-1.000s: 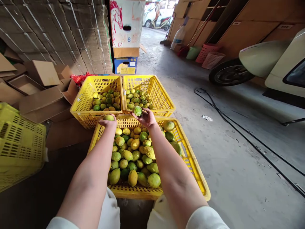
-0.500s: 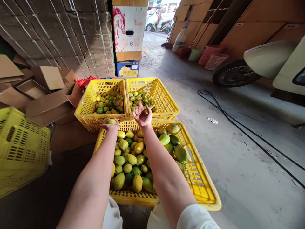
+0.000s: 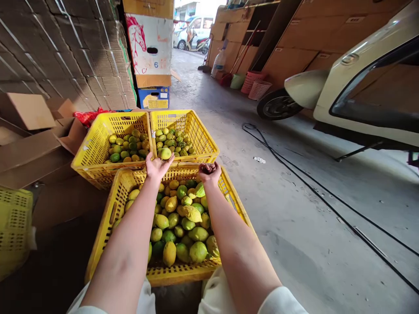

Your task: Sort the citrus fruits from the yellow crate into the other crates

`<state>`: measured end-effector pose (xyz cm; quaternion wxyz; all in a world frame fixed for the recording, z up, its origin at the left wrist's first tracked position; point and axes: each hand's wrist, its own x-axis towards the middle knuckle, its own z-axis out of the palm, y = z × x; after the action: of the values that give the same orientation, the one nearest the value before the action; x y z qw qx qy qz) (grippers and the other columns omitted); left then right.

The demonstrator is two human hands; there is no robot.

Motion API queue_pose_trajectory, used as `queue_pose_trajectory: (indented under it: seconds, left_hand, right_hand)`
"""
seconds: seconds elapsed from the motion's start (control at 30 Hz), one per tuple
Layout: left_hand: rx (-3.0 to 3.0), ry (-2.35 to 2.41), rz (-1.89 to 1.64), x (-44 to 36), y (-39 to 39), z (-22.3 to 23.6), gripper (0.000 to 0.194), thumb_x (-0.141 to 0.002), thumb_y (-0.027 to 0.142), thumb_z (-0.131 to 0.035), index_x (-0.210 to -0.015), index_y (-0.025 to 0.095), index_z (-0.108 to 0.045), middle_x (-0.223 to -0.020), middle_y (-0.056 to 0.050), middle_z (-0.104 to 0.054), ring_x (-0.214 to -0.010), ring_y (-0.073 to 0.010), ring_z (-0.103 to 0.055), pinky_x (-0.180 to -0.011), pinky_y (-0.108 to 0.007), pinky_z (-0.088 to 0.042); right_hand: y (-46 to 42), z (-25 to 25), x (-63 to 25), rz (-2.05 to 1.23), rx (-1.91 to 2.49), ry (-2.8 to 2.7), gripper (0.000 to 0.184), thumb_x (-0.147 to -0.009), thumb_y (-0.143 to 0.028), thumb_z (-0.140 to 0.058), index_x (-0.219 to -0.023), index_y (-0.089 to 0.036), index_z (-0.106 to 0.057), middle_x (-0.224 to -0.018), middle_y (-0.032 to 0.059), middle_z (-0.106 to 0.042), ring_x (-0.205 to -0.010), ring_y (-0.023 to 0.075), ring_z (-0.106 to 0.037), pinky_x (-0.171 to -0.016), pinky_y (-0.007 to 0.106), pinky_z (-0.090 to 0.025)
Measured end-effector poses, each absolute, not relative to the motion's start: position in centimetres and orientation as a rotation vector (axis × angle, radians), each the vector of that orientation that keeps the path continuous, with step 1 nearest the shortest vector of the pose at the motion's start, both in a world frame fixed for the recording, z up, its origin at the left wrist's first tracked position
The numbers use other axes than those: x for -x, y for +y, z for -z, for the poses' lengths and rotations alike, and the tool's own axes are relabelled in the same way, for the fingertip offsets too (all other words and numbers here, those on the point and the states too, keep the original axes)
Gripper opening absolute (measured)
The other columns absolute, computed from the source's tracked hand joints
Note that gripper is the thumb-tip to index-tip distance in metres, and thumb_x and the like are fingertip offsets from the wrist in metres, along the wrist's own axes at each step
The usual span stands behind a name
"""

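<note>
My left hand (image 3: 158,167) is palm up over the far edge of the near yellow crate (image 3: 176,275), with a yellow-green lemon (image 3: 164,153) between thumb and fingers. Just beyond it stand two smaller yellow crates, the far left crate (image 3: 90,150) and the far right crate (image 3: 206,139), both partly filled with green and yellow lemons. Above the right part of the near crate's far rim, my right hand (image 3: 210,172) has its fingers curled inward; what they hold, if anything, is in shadow. Many lemons (image 3: 191,213) fill the near crate, partly covered by my forearms.
Opened cardboard boxes (image 3: 32,148) and another yellow crate (image 3: 15,226) are at the left. Stacked cartons (image 3: 150,48) stand behind the far crates. On the right, a black cable (image 3: 288,161) crosses the floor near a parked scooter (image 3: 327,96).
The view has turned right. My left hand has moved right with the lemon, toward the far right crate. My right hand has moved right, its fingers now curled, and lemons below are rearranged.
</note>
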<state>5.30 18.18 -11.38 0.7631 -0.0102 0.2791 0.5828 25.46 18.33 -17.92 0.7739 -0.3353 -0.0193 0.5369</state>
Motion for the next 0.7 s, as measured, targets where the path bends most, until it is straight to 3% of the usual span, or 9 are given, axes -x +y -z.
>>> queue_pose_trajectory:
  seconds: [0.13, 0.3, 0.4, 0.5, 0.6, 0.7]
  left_hand:
    - [-0.166, 0.491, -1.406, -6.5, 18.5, 10.4, 0.063, -0.106, 0.058, -0.025, -0.146, 0.02, -0.056, -0.13, -0.018, -0.071, -0.129, -0.0286, -0.066, -0.096, -0.044, -0.06]
    - [-0.392, 0.418, -1.42, -5.8, 18.0, 10.1, 0.064, -0.106, 0.061, -0.024, -0.127, 0.025, -0.071, -0.137, -0.012, -0.072, -0.138, -0.0259, -0.062, -0.1, -0.041, -0.058]
    - [-0.39, 0.725, -1.356, -4.1, 18.1, 11.7, 0.055, -0.106, 0.055, -0.03, -0.112, 0.023, -0.075, -0.126, -0.011, -0.077, -0.124, -0.0227, -0.07, -0.089, -0.032, -0.06]
    - [-0.391, 1.172, -1.204, -1.7, 18.8, 14.0, 0.034, -0.102, 0.031, -0.042, -0.1, 0.021, -0.074, -0.098, -0.01, -0.081, -0.089, -0.0191, -0.075, -0.071, -0.025, -0.057]
    - [-0.436, 1.296, -1.088, 0.9, 19.2, 16.0, 0.015, -0.092, 0.019, -0.06, -0.091, 0.021, -0.074, -0.075, -0.007, -0.075, -0.065, -0.0192, -0.069, -0.06, -0.023, -0.053]
    - [-0.492, 1.278, -1.071, 3.3, 18.5, 17.7, 0.007, -0.087, 0.017, -0.07, -0.082, 0.022, -0.071, -0.061, -0.001, -0.065, -0.058, -0.0175, -0.065, -0.056, -0.02, -0.05]
  right_hand:
    - [18.1, 18.4, -26.5, -1.14, 0.76, -0.032, 0.042, -0.097, -0.027, -0.042, -0.059, -0.022, -0.023, -0.041, -0.009, -0.022, -0.036, 0.0093, -0.032, -0.055, 0.022, -0.052]
    - [18.3, 18.4, -27.5, -1.18, 0.834, -0.089, 0.042, -0.094, -0.029, -0.05, -0.062, -0.023, -0.024, -0.04, -0.0101, -0.02, -0.038, 0.0107, -0.036, -0.055, 0.023, -0.054]
    - [18.5, 18.1, -27.8, -1.258, 0.935, -0.197, 0.037, -0.093, -0.028, -0.054, -0.063, -0.024, -0.032, -0.041, -0.0106, -0.03, -0.043, 0.0095, -0.046, -0.058, 0.02, -0.055]
    - [18.6, 18.0, -28.0, -1.395, 1.099, -0.391, 0.026, -0.089, -0.025, -0.062, -0.067, -0.024, -0.047, -0.05, -0.0076, -0.052, -0.053, 0.0106, -0.059, -0.059, 0.021, -0.055]
    - [18.6, 18.4, -28.5, -1.562, 1.342, -0.669, 0.018, -0.075, -0.015, -0.077, -0.071, -0.022, -0.061, -0.062, -0.0026, -0.067, -0.06, 0.0151, -0.066, -0.057, 0.025, -0.056]
    - [18.8, 19.0, -29.2, -1.677, 1.562, -0.97, 0.031, -0.057, -0.002, -0.087, -0.072, -0.022, -0.068, -0.066, -0.0023, -0.07, -0.062, 0.0166, -0.067, -0.061, 0.028, -0.059]
